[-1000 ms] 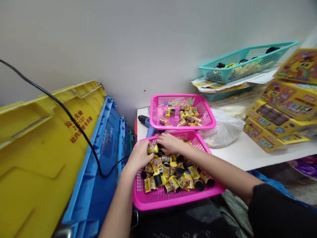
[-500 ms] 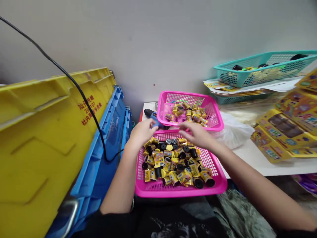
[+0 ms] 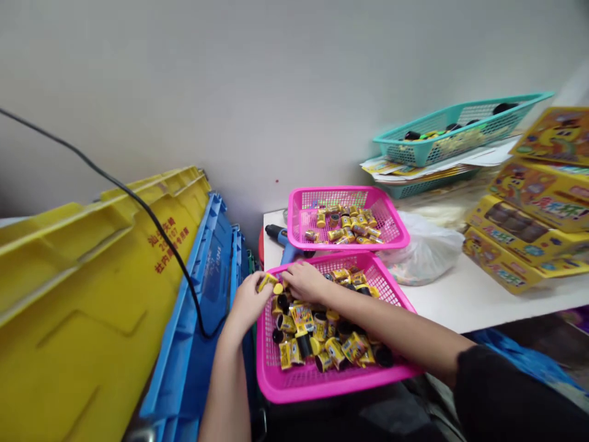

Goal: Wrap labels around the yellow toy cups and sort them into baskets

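At the far left corner of the near pink basket (image 3: 294,393), my left hand (image 3: 248,302) is closed around a small yellow canister (image 3: 267,282). My right hand (image 3: 304,282) reaches across the basket to the same corner, right beside the left one. Its fingers are bent and closed, and the tips are partly hidden, so what they grip cannot be made out. Beneath my hands lies a heap of small canisters (image 3: 335,351) with yellow printed labels, some showing black ends.
Behind stands another pink basket (image 3: 396,240) with similar yellow pieces. A blue-and-black tool (image 3: 288,250) lies left of it. To the right are a plastic bag (image 3: 426,252), stacked yellow boxes (image 3: 529,227) and a teal basket (image 3: 405,153). Yellow and blue crates (image 3: 184,344) and a black cable (image 3: 159,227) border the left.
Both hands have come down into the near basket, the right one moving left across it. The left hand now holds a canister. The view has shifted slightly.
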`<state>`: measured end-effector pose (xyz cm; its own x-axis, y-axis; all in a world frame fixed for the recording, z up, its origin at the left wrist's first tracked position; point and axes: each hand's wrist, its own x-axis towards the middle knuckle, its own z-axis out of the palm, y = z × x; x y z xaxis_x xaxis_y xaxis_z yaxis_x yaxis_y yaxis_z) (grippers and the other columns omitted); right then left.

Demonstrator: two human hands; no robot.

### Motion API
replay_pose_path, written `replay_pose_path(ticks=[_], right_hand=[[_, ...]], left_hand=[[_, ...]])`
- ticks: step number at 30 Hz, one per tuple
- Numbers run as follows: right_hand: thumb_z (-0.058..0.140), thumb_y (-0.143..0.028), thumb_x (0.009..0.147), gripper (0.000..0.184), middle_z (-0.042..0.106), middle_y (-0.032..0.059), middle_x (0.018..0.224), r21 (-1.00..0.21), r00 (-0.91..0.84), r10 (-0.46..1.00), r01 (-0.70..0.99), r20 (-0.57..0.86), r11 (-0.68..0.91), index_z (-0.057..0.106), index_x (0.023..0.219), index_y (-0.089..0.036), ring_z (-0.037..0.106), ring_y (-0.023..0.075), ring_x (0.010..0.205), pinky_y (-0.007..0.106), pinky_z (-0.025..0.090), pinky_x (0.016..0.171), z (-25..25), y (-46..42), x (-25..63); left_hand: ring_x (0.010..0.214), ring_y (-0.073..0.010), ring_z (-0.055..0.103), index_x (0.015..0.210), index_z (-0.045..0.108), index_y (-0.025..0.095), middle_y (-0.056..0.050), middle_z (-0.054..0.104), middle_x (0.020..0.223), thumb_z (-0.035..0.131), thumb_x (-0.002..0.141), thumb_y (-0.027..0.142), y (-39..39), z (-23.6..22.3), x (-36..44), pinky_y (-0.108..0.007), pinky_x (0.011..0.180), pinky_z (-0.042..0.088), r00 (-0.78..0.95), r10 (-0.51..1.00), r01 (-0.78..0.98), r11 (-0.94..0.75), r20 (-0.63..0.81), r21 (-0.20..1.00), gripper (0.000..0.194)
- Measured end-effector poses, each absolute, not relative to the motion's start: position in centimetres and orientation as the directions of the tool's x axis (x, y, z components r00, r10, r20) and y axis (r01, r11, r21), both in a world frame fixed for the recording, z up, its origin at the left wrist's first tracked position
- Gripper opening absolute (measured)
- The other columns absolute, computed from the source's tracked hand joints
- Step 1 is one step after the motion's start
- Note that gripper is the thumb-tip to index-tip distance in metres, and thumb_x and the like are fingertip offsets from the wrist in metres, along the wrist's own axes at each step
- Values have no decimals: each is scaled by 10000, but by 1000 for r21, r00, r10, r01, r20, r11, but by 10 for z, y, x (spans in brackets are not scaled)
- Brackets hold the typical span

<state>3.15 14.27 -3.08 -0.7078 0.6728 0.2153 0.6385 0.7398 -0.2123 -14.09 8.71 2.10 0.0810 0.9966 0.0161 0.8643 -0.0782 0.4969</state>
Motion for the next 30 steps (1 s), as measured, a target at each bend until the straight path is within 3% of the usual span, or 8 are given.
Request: replay_pose_path(ticks=[4, 8, 12, 15, 18, 24, 26, 30], right_hand=[[441, -279, 917, 305, 605, 146, 1074, -226, -568, 729, 707, 383, 670, 527, 1182, -156, 533, 281, 1023, 436, 407, 886, 17, 155, 85], [605, -293, 832, 503, 540, 198, 1228, -377, -56, 848, 879, 528, 293, 469, 1288, -128, 464, 366, 1151, 525, 396, 935, 41, 172, 139], [483, -278, 913, 285, 643, 120, 1120, -388, -439, 866, 774, 240, 501, 577, 1155, -162, 589, 255, 1029, 399, 465, 891, 16, 147, 152], [529, -256, 883, 224, 699, 84, 1017, -394, -677, 736, 680, -13, 619, 641, 1062, -182, 633, 221, 945, 335, 483, 833, -18, 121, 135], [611, -231, 812, 312, 682, 115, 1084, -351, -710, 703, 671, -49, 653, 638, 1116, -168, 609, 257, 1002, 369, 464, 864, -43, 111, 109], [682, -250, 736, 282, 616, 202, 1138, -210, -714, 698, 691, -48, 692, 683, 982, -112, 528, 347, 1094, 449, 440, 882, -39, 114, 80], [685, -235, 726, 269, 634, 194, 1097, -193, -716, 696, 691, -52, 697, 682, 964, -111, 556, 329, 1055, 430, 447, 871, -36, 113, 79], [680, -232, 703, 268, 673, 170, 1010, -237, -692, 721, 703, -12, 671, 665, 941, -109, 596, 302, 966, 383, 460, 809, -32, 107, 87]], left_hand=[[909, -220, 659, 1107, 630, 168, -81, 697, 1048, 573, 817, 375, 99, 56, -111, -324, 778, 528, 208, 974, 488, -183, 90, 854, 361], [1032, -242, 617, 1180, 593, 193, -121, 615, 1222, 623, 793, 301, 138, 76, -64, -383, 897, 486, 69, 925, 651, -325, 374, 686, 403], [903, -263, 646, 904, 681, 206, -90, 698, 928, 534, 853, 386, 140, 56, -65, -430, 846, 494, 227, 967, 895, -255, 120, 366, 238], [805, -289, 665, 760, 663, 189, -88, 687, 768, 636, 771, 353, 117, 18, -85, -421, 724, 524, 162, 980, 952, -124, -119, 279, 167], [861, -314, 666, 760, 657, 180, -101, 691, 824, 667, 733, 270, 100, -12, -105, -432, 731, 527, 138, 977, 956, -89, -163, 280, 95], [828, -223, 679, 1085, 643, 214, -47, 700, 910, 543, 839, 315, 106, 31, -99, -346, 713, 551, 343, 939, 806, -291, -7, 516, 284], [793, -194, 682, 1403, 386, 248, -46, 685, 962, 536, 846, 350, 104, 77, -72, -303, 640, 557, 487, 854, 622, -486, 183, 614, 586], [962, -232, 671, 1503, 21, 304, -63, 588, 1198, 340, 861, 396, 79, 174, -11, -301, 614, 498, 672, 543, 449, -839, 504, 307, 722]])
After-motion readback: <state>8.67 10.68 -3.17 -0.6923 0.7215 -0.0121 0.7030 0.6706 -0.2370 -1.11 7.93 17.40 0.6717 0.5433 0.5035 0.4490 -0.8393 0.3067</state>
